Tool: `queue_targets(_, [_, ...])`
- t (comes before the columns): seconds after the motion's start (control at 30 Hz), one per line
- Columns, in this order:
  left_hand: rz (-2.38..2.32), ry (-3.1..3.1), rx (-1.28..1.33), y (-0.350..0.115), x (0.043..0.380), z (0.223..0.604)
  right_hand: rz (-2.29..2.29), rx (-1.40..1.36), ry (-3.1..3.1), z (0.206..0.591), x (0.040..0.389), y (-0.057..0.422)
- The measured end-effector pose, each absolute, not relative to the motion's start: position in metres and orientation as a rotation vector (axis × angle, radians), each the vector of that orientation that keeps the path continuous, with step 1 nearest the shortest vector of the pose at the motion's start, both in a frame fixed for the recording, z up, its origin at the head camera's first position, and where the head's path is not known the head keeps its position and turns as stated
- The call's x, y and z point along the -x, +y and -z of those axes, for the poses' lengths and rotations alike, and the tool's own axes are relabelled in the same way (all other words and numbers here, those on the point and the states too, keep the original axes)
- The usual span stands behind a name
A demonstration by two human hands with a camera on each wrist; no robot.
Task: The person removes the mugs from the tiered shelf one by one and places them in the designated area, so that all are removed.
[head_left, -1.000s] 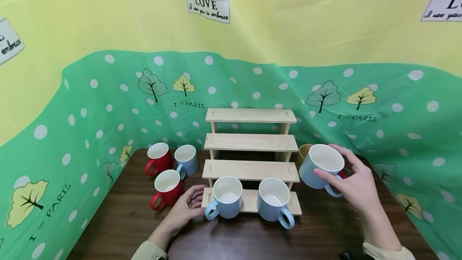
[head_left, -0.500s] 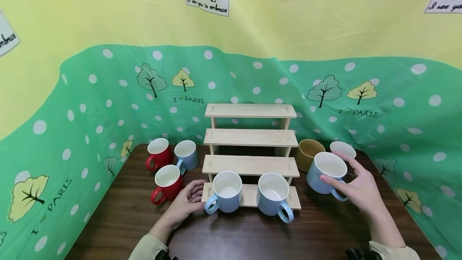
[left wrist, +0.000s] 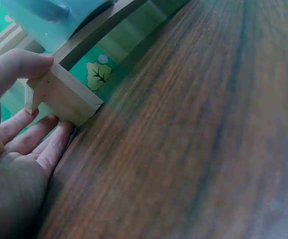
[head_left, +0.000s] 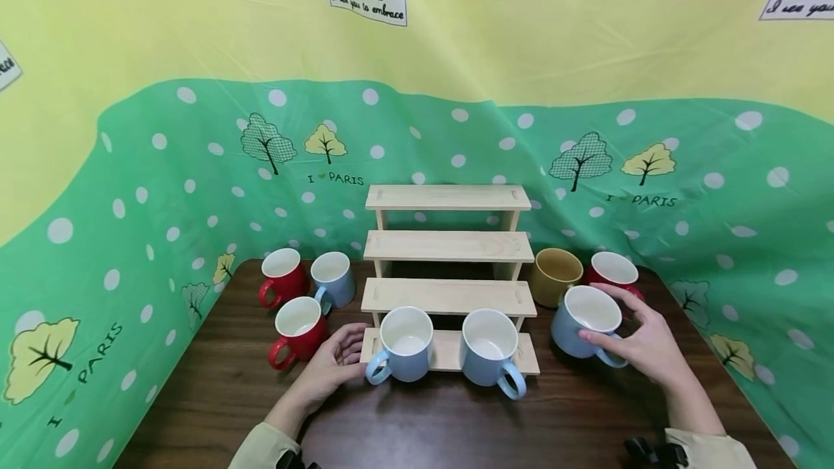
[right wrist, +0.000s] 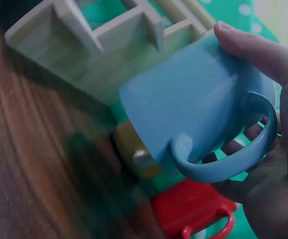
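My right hand point(head_left: 641, 331) grips a light blue mug point(right wrist: 189, 94) by its upper wall, thumb on the near side and fingers behind. The mug is to the right of a stepped wooden rack point(head_left: 448, 297), and its handle points toward me. With my left hand point(head_left: 332, 364) I hold the left end of the rack's lowest step, thumb on its top corner point(left wrist: 52, 64) and fingers at its side. Two more light blue mugs, a left one point(head_left: 405, 344) and a right one point(head_left: 490, 348), stand upright on that step, handles turned outward.
Behind the held mug stand a mustard mug point(head_left: 554, 277) and a red mug point(head_left: 612, 271). To the rack's left are a back red mug point(head_left: 284, 279), a front red mug point(head_left: 300, 329) and a blue mug point(head_left: 333, 281). A patterned cloth point(head_left: 417, 114) hangs behind the dark wooden table point(head_left: 469, 425).
The held blue mug has moved right and down toward the table, uncovering the mustard and red mugs behind it. My left hand stays at the rack's end.
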State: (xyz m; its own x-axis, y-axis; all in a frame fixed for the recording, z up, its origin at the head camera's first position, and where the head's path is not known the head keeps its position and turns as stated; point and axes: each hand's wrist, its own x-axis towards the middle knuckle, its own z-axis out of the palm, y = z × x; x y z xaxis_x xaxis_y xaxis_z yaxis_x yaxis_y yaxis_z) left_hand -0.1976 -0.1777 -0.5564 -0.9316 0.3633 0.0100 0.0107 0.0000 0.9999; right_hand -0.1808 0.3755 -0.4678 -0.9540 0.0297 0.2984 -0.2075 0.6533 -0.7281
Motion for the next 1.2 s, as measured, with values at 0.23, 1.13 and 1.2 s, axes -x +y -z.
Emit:
queue_targets(0.23, [-2.019, 2.022, -0.413, -0.178, 0.197, 0.555, -1.207, -0.112, -2.64, 0.48, 0.185, 0.376])
queue_targets(1.13, [-2.009, 2.03, -0.407, -0.178, 0.197, 0.554, -1.118, -0.078, -2.753, 0.494, 0.19, 0.367])
queue_targets(1.2, [-2.009, 2.029, -0.403, -0.178, 0.197, 0.553, -1.11, -0.088, -2.754, 0.495, 0.191, 0.368])
